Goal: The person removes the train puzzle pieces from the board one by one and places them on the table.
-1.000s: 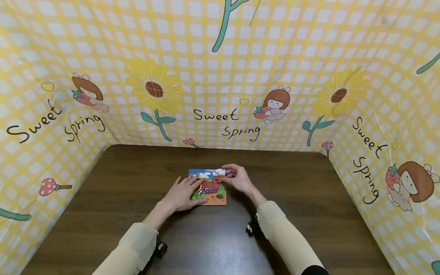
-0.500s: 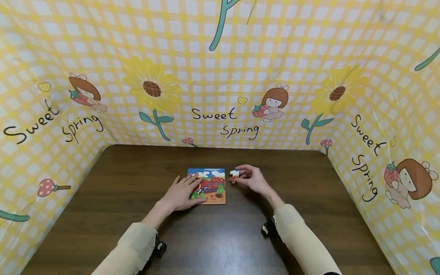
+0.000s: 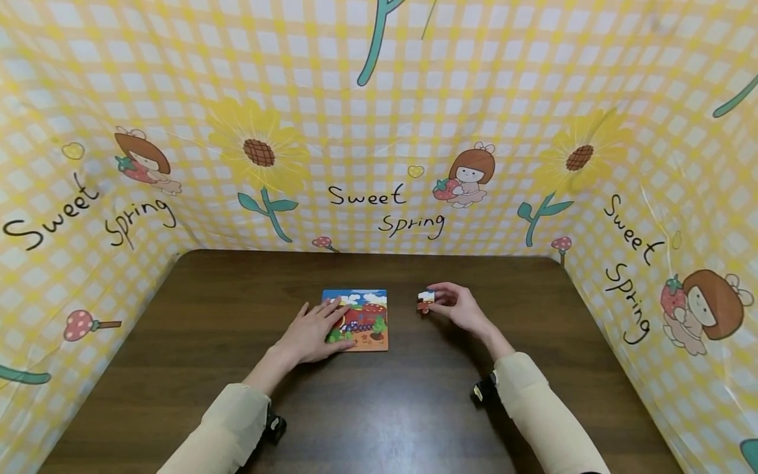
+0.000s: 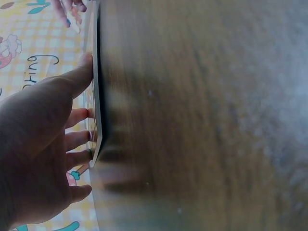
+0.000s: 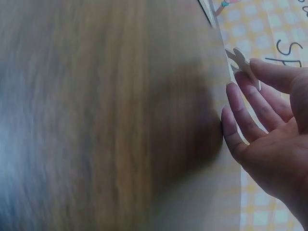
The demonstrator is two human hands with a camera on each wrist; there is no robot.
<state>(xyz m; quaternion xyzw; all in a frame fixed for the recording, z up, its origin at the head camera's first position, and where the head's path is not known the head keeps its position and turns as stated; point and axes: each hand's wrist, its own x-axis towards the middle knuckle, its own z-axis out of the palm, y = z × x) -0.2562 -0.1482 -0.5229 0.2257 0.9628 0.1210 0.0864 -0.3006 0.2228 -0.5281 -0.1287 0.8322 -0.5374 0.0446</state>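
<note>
A square jigsaw puzzle (image 3: 376, 337) with a bright picture of a red mushroom, clouds and a small train lies flat on the table. My left hand (image 3: 310, 337) rests on its left part with spread fingers, covering some of the picture. In the left wrist view the puzzle's thin edge (image 4: 97, 96) runs under the fingertips. To the right of the puzzle, my right hand (image 3: 462, 311) pinches a puzzle piece (image 3: 425, 301) between thumb and fingers, apart from the puzzle. The right wrist view shows this piece (image 5: 244, 65) edge-on, its knob pointing away from the hand.
The dark wooden table (image 3: 355, 421) spreads around both hands. A yellow checked cloth (image 3: 367, 131) with printed flowers and figures stands as a wall behind it and at both sides. A dark band with a small device (image 3: 484, 390) sits at each wrist.
My right hand has drawn the puzzle piece off the puzzle's upper right corner area and carried it to the right. The left hand has stayed on the puzzle.
</note>
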